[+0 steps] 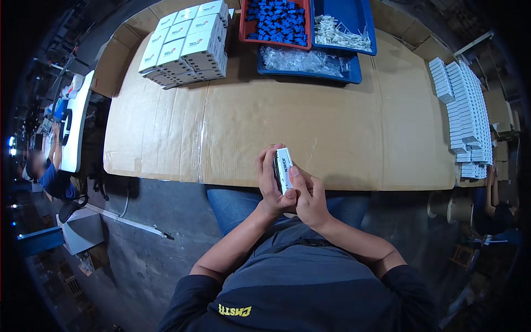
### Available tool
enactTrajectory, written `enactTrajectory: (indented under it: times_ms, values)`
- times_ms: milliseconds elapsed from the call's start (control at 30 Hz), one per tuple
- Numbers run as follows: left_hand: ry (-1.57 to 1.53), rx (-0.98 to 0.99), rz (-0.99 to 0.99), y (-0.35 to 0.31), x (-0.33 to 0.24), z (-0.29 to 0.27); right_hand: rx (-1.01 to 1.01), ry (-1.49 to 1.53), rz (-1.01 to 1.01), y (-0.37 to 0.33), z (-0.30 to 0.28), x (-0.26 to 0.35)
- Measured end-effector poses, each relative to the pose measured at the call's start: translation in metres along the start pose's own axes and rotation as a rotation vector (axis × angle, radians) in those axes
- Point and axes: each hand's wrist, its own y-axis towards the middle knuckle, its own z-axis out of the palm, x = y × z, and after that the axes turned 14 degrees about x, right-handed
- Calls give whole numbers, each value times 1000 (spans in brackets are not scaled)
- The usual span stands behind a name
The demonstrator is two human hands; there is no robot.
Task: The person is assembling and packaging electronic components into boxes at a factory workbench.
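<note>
Small white box: between both hands, in front of the person's body, seen against the near edge of the surface; it stands lengthwise, its top leaning slightly left, with dark lettering on the pale face and a darker left side.
Left grip: bent around the box's left side, the thumb at its lower end, pinching the box.
Right grip: closed in from the right, the thumb pressed to the box's right edge; the fingers curl beneath, and how far they reach behind it cannot be told.
Surface: brown cardboard, creased, with a shiny strip down its left part.
Stacked cartons: a white block at the far left, in close rows.
Red tray: at the far edge, full of small blue pieces.
Upper blue tray: just right of the red one, holding slim white pieces.
Lower blue tray: nearer the person, partly under the other two, holding clear plastic.
Right-hand rows: many small white boxes packed along the right edge.
Co-worker: off to the left, beside a white table.
</note>
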Motion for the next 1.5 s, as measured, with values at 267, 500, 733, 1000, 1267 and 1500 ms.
enactTrajectory:
  times_ms: [267, 500, 733, 1000, 1267, 1500]
  values:
    - [-22, -13, 9, -7, 1, 4, 6, -27, -10, -6, -1, -2]
    - [-33, -9, -2, -10, 0, 4, -1, -54, 51, -9, -2, -4]
    - [-4, -39, 14, -16, -2, 5, 28, -45, 64, -16, -1, -5]
    - [-13, -60, 35, -16, -5, 9, -5, -72, -5, -21, 2, -4]
    - [-17, -54, 26, -15, -1, 10, 41, -11, 92, -21, -6, -10]
    - [-112, 92, -155, 2, 1, 2, 287, -98, -8, 1, -36, 4]
